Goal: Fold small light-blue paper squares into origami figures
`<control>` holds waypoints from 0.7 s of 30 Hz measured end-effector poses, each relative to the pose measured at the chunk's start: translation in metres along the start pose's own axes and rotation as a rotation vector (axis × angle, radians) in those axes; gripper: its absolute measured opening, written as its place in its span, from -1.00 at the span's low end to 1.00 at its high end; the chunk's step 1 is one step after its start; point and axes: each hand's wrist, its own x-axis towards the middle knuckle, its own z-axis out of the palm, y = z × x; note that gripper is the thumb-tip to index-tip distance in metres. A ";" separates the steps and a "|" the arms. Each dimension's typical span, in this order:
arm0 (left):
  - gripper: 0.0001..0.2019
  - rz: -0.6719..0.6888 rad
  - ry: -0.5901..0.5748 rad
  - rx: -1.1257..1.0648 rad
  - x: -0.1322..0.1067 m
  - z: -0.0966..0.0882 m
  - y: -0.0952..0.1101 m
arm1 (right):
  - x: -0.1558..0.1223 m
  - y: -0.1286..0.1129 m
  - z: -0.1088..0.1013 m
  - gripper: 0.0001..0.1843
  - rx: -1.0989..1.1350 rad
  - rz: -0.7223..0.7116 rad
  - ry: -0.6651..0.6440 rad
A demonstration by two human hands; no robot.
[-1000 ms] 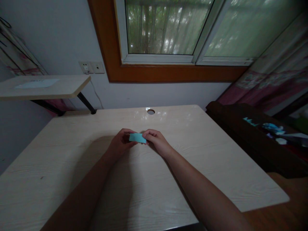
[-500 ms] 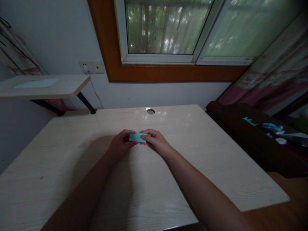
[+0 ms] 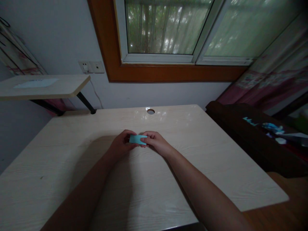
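Between both hands is a small light-blue strip of paper (image 3: 135, 139), held just above the pale wood-grain desk (image 3: 204, 173). My left hand (image 3: 122, 141) grips its left end, with the fingers curled round its edges. At the other end my right hand (image 3: 155, 141) pinches it, the thumb lying flat on the front face. The fingers behind the paper are mostly hidden.
A raised shelf (image 3: 79, 84) on black legs stands at the back left. The desk has a round cable hole (image 3: 150, 111) near its back edge. To the right is a dark wooden piece of furniture (image 3: 240, 134) with blue items on it. A dark edge (image 3: 185, 227) shows at the bottom.
The light-blue paper has shifted slightly toward me and tilted a little, with my right hand moving along. Both hands keep their hold.
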 end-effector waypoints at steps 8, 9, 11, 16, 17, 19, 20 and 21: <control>-0.61 0.002 -0.010 -0.080 0.000 0.000 -0.005 | 0.000 0.001 0.001 -0.75 -0.072 0.007 0.001; -0.61 0.001 -0.013 -0.086 0.000 0.000 -0.005 | 0.001 0.000 0.001 -0.75 -0.083 0.007 0.003; -0.60 -0.006 -0.015 -0.095 0.001 0.000 -0.004 | 0.001 0.000 0.001 -0.75 -0.093 0.013 0.003; -0.51 -0.052 -0.049 -0.107 0.002 -0.002 0.001 | 0.000 0.001 -0.001 -0.76 -0.078 0.018 -0.034; -0.49 -0.058 -0.058 -0.103 0.002 -0.003 0.001 | 0.000 0.001 -0.002 -0.77 -0.077 0.014 -0.044; -0.51 -0.053 -0.068 -0.092 0.002 -0.004 0.000 | 0.000 0.001 -0.003 -0.79 -0.078 0.007 -0.065; -0.53 -0.048 -0.070 -0.083 0.002 -0.004 -0.002 | -0.001 0.001 -0.003 -0.79 -0.081 0.003 -0.074; -0.55 -0.043 -0.069 -0.077 0.002 -0.004 -0.003 | -0.001 0.001 -0.003 -0.79 -0.085 -0.001 -0.080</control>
